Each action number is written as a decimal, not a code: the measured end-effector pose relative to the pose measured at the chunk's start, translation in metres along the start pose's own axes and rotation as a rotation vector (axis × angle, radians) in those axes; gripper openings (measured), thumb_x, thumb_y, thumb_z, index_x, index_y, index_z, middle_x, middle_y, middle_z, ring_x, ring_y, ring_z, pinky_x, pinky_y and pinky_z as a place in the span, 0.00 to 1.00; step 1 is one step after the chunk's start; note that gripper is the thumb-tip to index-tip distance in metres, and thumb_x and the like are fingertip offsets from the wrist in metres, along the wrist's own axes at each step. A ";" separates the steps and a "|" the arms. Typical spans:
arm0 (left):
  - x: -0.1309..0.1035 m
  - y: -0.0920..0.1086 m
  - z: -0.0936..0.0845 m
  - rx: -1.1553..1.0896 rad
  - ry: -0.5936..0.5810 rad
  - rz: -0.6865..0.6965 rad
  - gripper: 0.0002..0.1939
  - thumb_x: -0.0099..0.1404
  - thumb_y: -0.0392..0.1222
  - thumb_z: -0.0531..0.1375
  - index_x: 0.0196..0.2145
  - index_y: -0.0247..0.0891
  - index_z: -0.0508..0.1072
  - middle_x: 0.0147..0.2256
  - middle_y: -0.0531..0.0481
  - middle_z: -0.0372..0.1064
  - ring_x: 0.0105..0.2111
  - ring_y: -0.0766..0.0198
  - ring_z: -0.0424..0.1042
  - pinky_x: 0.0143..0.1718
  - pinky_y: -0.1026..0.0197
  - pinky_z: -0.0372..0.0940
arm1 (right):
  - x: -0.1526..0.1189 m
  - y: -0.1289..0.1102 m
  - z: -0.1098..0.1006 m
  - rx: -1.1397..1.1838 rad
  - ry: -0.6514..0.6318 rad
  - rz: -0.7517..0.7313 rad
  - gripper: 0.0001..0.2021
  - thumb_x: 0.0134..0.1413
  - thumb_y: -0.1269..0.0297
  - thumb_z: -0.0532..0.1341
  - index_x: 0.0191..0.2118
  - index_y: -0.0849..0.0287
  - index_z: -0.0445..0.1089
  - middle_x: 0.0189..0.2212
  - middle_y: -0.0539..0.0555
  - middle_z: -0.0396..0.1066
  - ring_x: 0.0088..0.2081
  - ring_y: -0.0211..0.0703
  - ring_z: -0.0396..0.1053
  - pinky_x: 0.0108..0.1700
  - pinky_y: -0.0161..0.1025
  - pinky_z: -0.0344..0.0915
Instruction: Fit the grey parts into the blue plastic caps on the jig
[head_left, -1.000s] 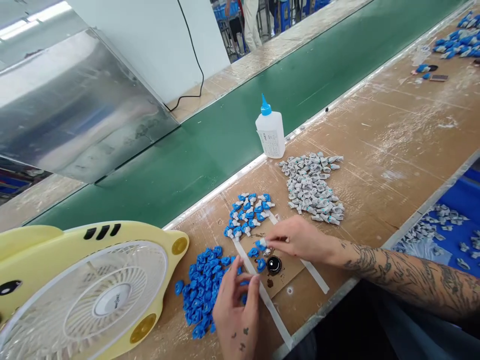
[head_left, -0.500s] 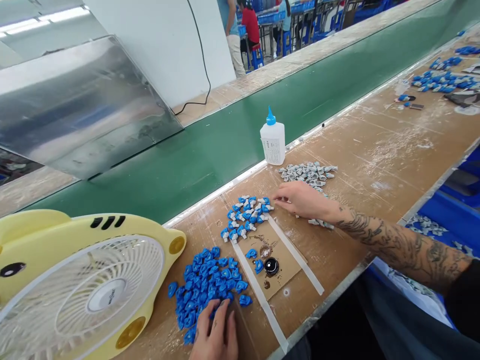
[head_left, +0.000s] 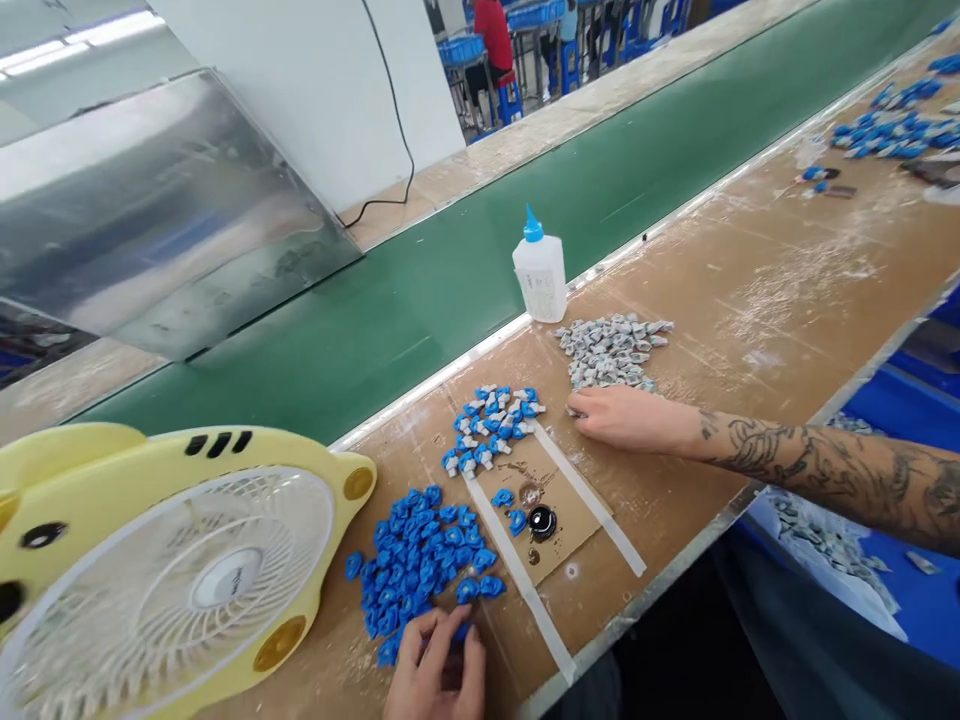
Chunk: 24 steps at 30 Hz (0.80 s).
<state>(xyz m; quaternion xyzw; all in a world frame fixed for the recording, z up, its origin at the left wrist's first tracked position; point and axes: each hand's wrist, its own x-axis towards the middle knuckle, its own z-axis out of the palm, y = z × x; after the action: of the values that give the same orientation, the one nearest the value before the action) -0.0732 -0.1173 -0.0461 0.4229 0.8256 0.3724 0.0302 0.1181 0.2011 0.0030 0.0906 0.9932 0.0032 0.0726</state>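
My left hand [head_left: 436, 668] is at the near edge of a heap of small blue plastic pieces [head_left: 416, 560], its fingers curled round one blue piece [head_left: 463, 631]. My right hand [head_left: 634, 418] rests on the table just below a pile of small grey plastic pieces [head_left: 611, 348], fingertips pinched on a grey piece [head_left: 574, 411] that is mostly hidden. Between the hands lies a group of joined blue-and-grey pieces [head_left: 491, 425]. Two loose blue pieces [head_left: 517, 521] lie on a cardboard sheet [head_left: 574, 545] beside a small round pot of dark liquid [head_left: 542, 522].
A yellow fan [head_left: 337, 520] stands at the left. A white bottle with a blue nozzle [head_left: 541, 280] is beside the green conveyor belt [head_left: 442, 285]. Strips of tape [head_left: 592, 500] flank the cardboard. More blue-and-grey pieces [head_left: 892, 135] lie far right; a blue bin [head_left: 900, 570] is below the table edge.
My right hand has moved from beside the joined pieces toward me and right, to below the grey pile. My left hand has shifted slightly right and closed on a blue piece.
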 end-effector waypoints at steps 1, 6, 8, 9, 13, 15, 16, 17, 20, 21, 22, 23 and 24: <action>-0.001 0.004 -0.003 -0.090 -0.009 -0.079 0.10 0.61 0.49 0.64 0.32 0.44 0.82 0.36 0.48 0.75 0.26 0.66 0.75 0.27 0.67 0.71 | 0.001 0.004 0.003 0.010 0.018 -0.024 0.11 0.63 0.78 0.56 0.32 0.64 0.74 0.35 0.59 0.70 0.35 0.44 0.68 0.33 0.38 0.59; 0.002 0.027 -0.004 -0.503 -0.001 -0.466 0.14 0.48 0.52 0.73 0.29 0.40 0.83 0.37 0.42 0.80 0.38 0.53 0.80 0.35 0.61 0.76 | -0.001 0.017 0.015 0.205 0.226 -0.088 0.15 0.67 0.68 0.55 0.29 0.61 0.73 0.31 0.55 0.69 0.30 0.41 0.65 0.32 0.37 0.58; 0.005 0.037 0.002 -0.624 0.032 -0.597 0.18 0.45 0.53 0.75 0.31 0.40 0.84 0.37 0.41 0.81 0.38 0.53 0.80 0.34 0.61 0.76 | -0.005 0.009 0.016 0.405 0.311 -0.078 0.14 0.68 0.64 0.56 0.31 0.60 0.74 0.31 0.54 0.70 0.30 0.40 0.66 0.33 0.36 0.59; 0.007 0.042 0.005 -0.678 0.038 -0.649 0.19 0.44 0.53 0.75 0.33 0.40 0.84 0.37 0.41 0.81 0.36 0.54 0.80 0.33 0.61 0.76 | -0.007 0.002 0.017 0.529 0.337 -0.063 0.13 0.68 0.64 0.57 0.34 0.60 0.75 0.31 0.54 0.71 0.31 0.40 0.67 0.34 0.36 0.61; 0.015 0.059 0.017 -0.812 0.106 -0.742 0.22 0.37 0.52 0.78 0.31 0.41 0.84 0.35 0.43 0.82 0.26 0.62 0.78 0.28 0.64 0.75 | -0.018 -0.032 0.022 0.938 0.342 0.037 0.09 0.65 0.64 0.61 0.39 0.60 0.79 0.31 0.53 0.73 0.33 0.39 0.70 0.36 0.34 0.64; 0.020 0.064 0.021 -0.817 0.143 -0.744 0.22 0.35 0.53 0.78 0.28 0.41 0.84 0.31 0.46 0.81 0.24 0.62 0.77 0.28 0.63 0.75 | -0.023 -0.043 0.027 1.030 0.317 0.106 0.08 0.62 0.65 0.63 0.37 0.60 0.80 0.31 0.53 0.72 0.31 0.38 0.70 0.35 0.33 0.64; 0.022 0.066 0.022 -0.802 0.135 -0.738 0.22 0.34 0.54 0.78 0.28 0.41 0.84 0.30 0.46 0.81 0.25 0.61 0.78 0.29 0.63 0.75 | -0.026 -0.047 0.029 1.066 0.303 0.136 0.07 0.61 0.66 0.64 0.37 0.61 0.80 0.32 0.53 0.73 0.31 0.38 0.70 0.35 0.33 0.64; 0.024 0.068 0.024 -0.770 0.108 -0.729 0.23 0.35 0.54 0.78 0.28 0.41 0.84 0.29 0.47 0.80 0.26 0.60 0.78 0.30 0.62 0.76 | -0.028 -0.048 0.030 1.098 0.292 0.162 0.07 0.60 0.67 0.64 0.38 0.61 0.80 0.33 0.54 0.73 0.31 0.38 0.71 0.35 0.33 0.65; 0.030 0.071 0.026 -0.601 -0.039 -0.663 0.24 0.40 0.55 0.77 0.33 0.40 0.84 0.27 0.46 0.79 0.25 0.60 0.78 0.27 0.62 0.75 | -0.033 -0.047 0.033 1.173 0.300 0.202 0.09 0.59 0.69 0.63 0.43 0.61 0.80 0.37 0.55 0.75 0.33 0.39 0.73 0.37 0.33 0.66; 0.032 0.071 0.027 -0.548 -0.087 -0.627 0.24 0.42 0.55 0.76 0.35 0.39 0.84 0.26 0.46 0.79 0.24 0.61 0.76 0.26 0.63 0.74 | -0.035 -0.047 0.033 1.183 0.317 0.208 0.09 0.59 0.69 0.63 0.42 0.61 0.80 0.36 0.55 0.76 0.34 0.39 0.73 0.37 0.33 0.67; 0.033 0.071 0.028 -0.510 -0.121 -0.586 0.23 0.44 0.55 0.75 0.35 0.39 0.84 0.27 0.45 0.79 0.22 0.62 0.75 0.25 0.62 0.74 | -0.036 -0.046 0.034 1.188 0.339 0.212 0.08 0.59 0.69 0.63 0.41 0.61 0.80 0.35 0.55 0.76 0.34 0.40 0.73 0.38 0.34 0.67; 0.034 0.071 0.029 -0.493 -0.139 -0.546 0.22 0.45 0.55 0.74 0.35 0.39 0.84 0.29 0.45 0.79 0.23 0.62 0.75 0.26 0.62 0.74 | -0.036 -0.046 0.035 1.190 0.360 0.212 0.07 0.59 0.68 0.63 0.40 0.61 0.80 0.34 0.55 0.76 0.33 0.40 0.73 0.38 0.34 0.67; 0.034 0.070 0.030 -0.497 -0.150 -0.513 0.21 0.46 0.55 0.74 0.35 0.39 0.84 0.33 0.43 0.80 0.24 0.61 0.76 0.27 0.61 0.75 | -0.037 -0.047 0.036 1.192 0.379 0.206 0.07 0.60 0.67 0.64 0.39 0.62 0.80 0.33 0.55 0.76 0.33 0.40 0.73 0.38 0.34 0.67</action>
<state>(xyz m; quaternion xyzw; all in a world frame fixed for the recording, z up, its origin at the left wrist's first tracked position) -0.0370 -0.0497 -0.0139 0.2081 0.7844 0.5100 0.2851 0.1504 0.1480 -0.0285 0.2084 0.8061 -0.5277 -0.1683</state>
